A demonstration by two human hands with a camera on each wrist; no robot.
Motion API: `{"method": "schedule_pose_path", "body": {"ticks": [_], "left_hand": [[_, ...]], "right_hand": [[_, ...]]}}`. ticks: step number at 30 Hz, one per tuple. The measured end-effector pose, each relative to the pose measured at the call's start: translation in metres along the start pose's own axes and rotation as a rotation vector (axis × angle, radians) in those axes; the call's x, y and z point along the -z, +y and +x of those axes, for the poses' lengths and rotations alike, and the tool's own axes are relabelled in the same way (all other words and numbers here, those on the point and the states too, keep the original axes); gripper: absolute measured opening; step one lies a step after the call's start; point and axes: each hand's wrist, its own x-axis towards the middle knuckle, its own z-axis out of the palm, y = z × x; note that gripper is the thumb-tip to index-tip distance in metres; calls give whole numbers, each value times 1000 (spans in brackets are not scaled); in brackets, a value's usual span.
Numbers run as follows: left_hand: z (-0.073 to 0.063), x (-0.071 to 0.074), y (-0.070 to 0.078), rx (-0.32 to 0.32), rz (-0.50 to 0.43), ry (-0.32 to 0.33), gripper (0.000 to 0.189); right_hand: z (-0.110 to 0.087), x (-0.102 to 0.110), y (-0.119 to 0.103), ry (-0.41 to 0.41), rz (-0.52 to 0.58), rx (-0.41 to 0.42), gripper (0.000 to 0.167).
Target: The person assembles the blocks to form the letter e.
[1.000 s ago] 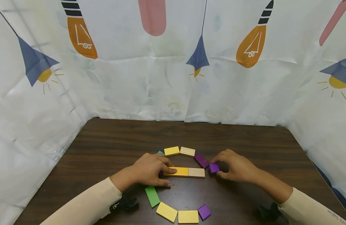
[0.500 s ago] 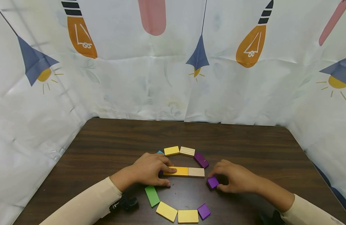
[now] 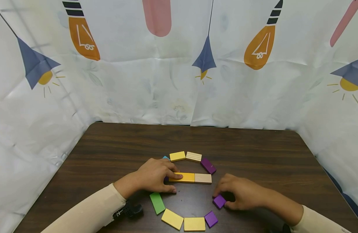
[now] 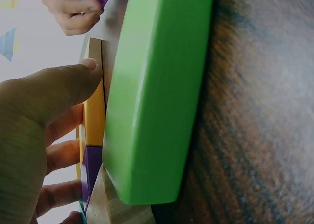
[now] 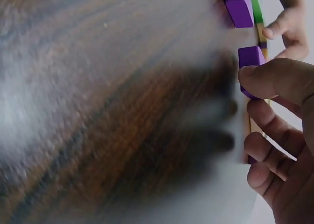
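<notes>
Between its thumb and fingers my right hand (image 3: 243,192) pinches a small purple block (image 3: 219,201), also seen under the thumb in the right wrist view as a purple block (image 5: 250,55). My left hand (image 3: 155,176) rests at the left end of a straight row, its index finger lying on an orange block (image 3: 189,177). A pale wooden block (image 3: 203,178) continues that row to the right. A second purple block (image 3: 211,219) lies just below the held one, at the end of the lower curve. The left hand hides part of the row's left end.
Yellow (image 3: 177,156), striped wooden (image 3: 194,157) and dark purple (image 3: 208,165) blocks curve above the row. A green block (image 3: 157,203) and two yellow blocks, one of them a yellow block (image 3: 194,224), curve below. All lie on a dark wooden table (image 3: 123,139) before a patterned sheet.
My right hand has brought the small purple block from beside the dark purple one down toward the lower purple block. The left hand has stayed in place.
</notes>
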Motion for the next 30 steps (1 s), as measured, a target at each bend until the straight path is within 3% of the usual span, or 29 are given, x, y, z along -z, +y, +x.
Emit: {"method": "schedule_pose_path", "body": {"ticks": [15,30], "left_hand": [[0,0,0,-3,-3,14,50],[-1,0,2,-8,12,13,47]], "right_hand": [[2,-9,-4,-17,-12,93,41],[2,-10,-6,-30,-15,93,45]]}}
